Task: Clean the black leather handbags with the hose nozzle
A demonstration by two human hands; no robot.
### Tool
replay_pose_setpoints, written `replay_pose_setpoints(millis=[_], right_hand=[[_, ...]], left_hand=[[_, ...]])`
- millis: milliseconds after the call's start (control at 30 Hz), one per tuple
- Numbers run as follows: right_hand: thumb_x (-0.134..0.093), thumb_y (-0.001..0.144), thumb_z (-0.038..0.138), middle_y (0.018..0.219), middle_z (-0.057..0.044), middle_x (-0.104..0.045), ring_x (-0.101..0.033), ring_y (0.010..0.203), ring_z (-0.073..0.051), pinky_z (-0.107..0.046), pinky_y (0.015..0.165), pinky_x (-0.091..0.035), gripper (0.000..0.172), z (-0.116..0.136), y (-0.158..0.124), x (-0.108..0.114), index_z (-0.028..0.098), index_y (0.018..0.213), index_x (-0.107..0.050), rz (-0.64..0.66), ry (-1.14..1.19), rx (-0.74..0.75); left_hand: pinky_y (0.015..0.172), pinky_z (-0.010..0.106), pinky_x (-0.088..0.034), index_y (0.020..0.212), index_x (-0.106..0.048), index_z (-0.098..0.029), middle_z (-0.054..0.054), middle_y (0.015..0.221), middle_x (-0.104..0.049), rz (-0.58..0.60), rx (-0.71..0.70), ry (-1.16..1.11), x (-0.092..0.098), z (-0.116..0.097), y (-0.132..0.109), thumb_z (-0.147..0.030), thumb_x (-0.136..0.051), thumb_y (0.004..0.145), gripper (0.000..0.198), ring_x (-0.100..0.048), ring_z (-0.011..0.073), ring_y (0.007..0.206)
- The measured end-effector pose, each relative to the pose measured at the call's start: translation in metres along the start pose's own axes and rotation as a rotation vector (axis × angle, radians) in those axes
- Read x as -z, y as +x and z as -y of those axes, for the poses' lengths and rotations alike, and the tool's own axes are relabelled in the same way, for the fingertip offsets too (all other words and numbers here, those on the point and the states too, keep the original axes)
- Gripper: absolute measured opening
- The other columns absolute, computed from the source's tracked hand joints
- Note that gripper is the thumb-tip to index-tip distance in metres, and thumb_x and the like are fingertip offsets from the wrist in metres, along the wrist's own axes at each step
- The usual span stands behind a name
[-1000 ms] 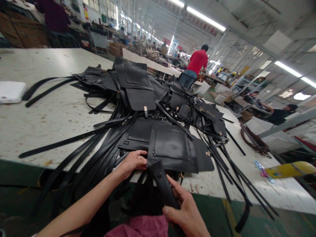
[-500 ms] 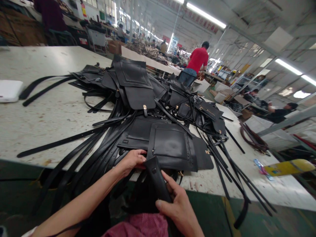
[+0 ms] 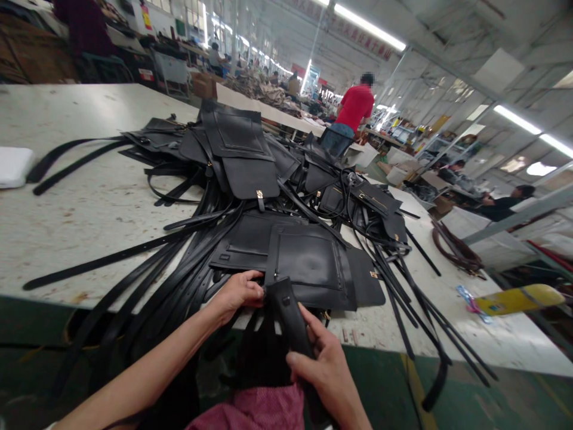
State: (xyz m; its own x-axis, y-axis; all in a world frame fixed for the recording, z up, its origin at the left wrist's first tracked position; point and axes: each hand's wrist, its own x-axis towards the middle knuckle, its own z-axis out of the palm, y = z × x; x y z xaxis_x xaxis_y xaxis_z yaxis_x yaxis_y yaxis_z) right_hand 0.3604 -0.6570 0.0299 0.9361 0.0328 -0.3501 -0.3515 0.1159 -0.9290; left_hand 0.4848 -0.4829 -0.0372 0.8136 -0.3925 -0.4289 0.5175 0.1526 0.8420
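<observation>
R hand (image 3: 330,367) grips blk strip (image 3: 290,315), long axis slanting fwd-L to bag panel's (image 3: 308,260) near-L corner; L hand (image 3: 239,294), fingers curled, closer to corner, can't tell hold.

Left hand (image 3: 240,295) pinches (seemingly); right hand (image 3: 328,363) grips.

Banner (image 3: 366,39) — red characters (image 3: 378,48), blurred, unreadable
</observation>
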Motion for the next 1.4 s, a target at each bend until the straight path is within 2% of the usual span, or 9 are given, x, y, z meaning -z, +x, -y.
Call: replay_pose_setpoints(millis=[100,233,367,600,767,900,1000,1200,1400], right_hand=[[-0.061,0.066,0.014,0.088,-0.002,-0.065,-0.048,0.042,-0.005,-0.018,0.041,-0.04,0.071,0.007,0.002,0.01,0.021,0.132,-0.035,-0.092,-0.048,0.039],[-0.065,0.062,0.015,0.079,0.0,-0.065,-0.051,0.041,-0.006,-0.018,0.038,-0.042,0.071,0.009,0.0,0.022,0.02,0.128,-0.04,-0.002,-0.043,-0.007],[-0.067,0.06,0.016,0.068,0.002,-0.064,-0.051,0.038,-0.007,-0.017,0.036,-0.042,0.072,0.01,0.009,0.02,0.019,0.128,-0.042,0.078,-0.029,-0.071],[-0.067,0.065,0.019,0.058,0.003,-0.061,-0.051,0.034,-0.01,-0.018,0.031,-0.041,0.068,0.025,0.051,0.017,0.018,0.128,-0.04,0.112,-0.065,-0.017],[-0.062,0.07,0.019,0.047,0.006,-0.056,-0.049,0.034,-0.01,-0.018,0.034,-0.043,0.064,0.047,0.048,0.023,0.017,0.129,-0.037,0.023,-0.094,0.106],[-0.064,0.067,0.018,0.059,0.003,-0.061,-0.052,0.035,-0.01,-0.018,0.032,-0.042,0.066,0.041,0.034,0.027,0.019,0.127,-0.039,0.141,-0.102,-0.037],[-0.065,0.066,0.019,0.058,0.004,-0.06,-0.052,0.035,-0.01,-0.018,0.031,-0.042,0.063,0.03,0.037,0.025,0.02,0.125,-0.042,0.187,-0.118,-0.09],[-0.064,0.064,0.022,0.054,0.006,-0.057,-0.05,0.033,-0.01,-0.02,0.031,-0.042,0.062,0.041,0.074,0.014,0.017,0.123,-0.042,0.148,-0.213,-0.017],[-0.062,0.067,0.024,0.057,0.004,-0.057,-0.054,0.037,-0.012,-0.022,0.033,-0.045,0.045,0.068,0.121,0.01,0.018,0.11,-0.049,0.154,-0.28,-0.03]], left_hand=[[0.059,0.026,-0.047,0.106,-0.05,-0.011,-0.004,0.059,-0.059,-0.004,-0.011,0.021,-0.001,-0.001,-0.002,-0.019,-0.07,0.053,0.058,-0.054,0.0103,0.053],[0.056,0.024,-0.045,0.085,-0.056,-0.013,-0.003,0.058,-0.056,0.007,-0.007,0.093,-0.005,-0.001,0.0,-0.029,-0.067,0.058,0.034,-0.053,0.0103,0.054],[0.048,0.021,-0.041,0.076,-0.054,-0.013,-0.008,0.047,-0.047,-0.003,-0.026,0.17,-0.011,-0.001,0.001,-0.027,-0.069,0.053,0.031,-0.044,0.0073,0.043],[0.043,0.018,-0.035,0.081,-0.054,-0.013,-0.009,0.044,-0.047,0.01,-0.024,0.237,-0.016,-0.001,-0.004,-0.018,-0.062,0.053,0.029,-0.041,0.0058,0.038],[0.042,0.018,-0.036,0.086,-0.055,-0.012,-0.01,0.043,-0.045,0.042,-0.053,0.25,-0.018,-0.001,-0.007,-0.018,-0.058,0.057,0.03,-0.043,0.0067,0.038],[0.039,0.018,-0.037,0.081,-0.053,-0.014,-0.009,0.043,-0.044,0.031,-0.062,0.276,-0.02,-0.001,-0.004,-0.023,-0.059,0.059,0.025,-0.047,0.0084,0.039],[0.034,0.017,-0.033,0.077,-0.051,-0.015,-0.01,0.041,-0.042,0.029,-0.048,0.309,-0.022,0.003,-0.001,-0.024,-0.059,0.058,0.022,-0.049,0.0099,0.037],[0.034,0.016,-0.034,0.074,-0.051,-0.015,-0.007,0.044,-0.049,0.03,-0.025,0.284,-0.026,0.013,-0.009,-0.027,-0.058,0.062,0.019,-0.05,0.0091,0.037],[0.036,0.016,-0.037,0.077,-0.053,-0.014,-0.002,0.053,-0.058,0.089,0.009,0.245,-0.029,0.018,-0.021,-0.026,-0.059,0.062,0.02,-0.053,0.0093,0.04]])
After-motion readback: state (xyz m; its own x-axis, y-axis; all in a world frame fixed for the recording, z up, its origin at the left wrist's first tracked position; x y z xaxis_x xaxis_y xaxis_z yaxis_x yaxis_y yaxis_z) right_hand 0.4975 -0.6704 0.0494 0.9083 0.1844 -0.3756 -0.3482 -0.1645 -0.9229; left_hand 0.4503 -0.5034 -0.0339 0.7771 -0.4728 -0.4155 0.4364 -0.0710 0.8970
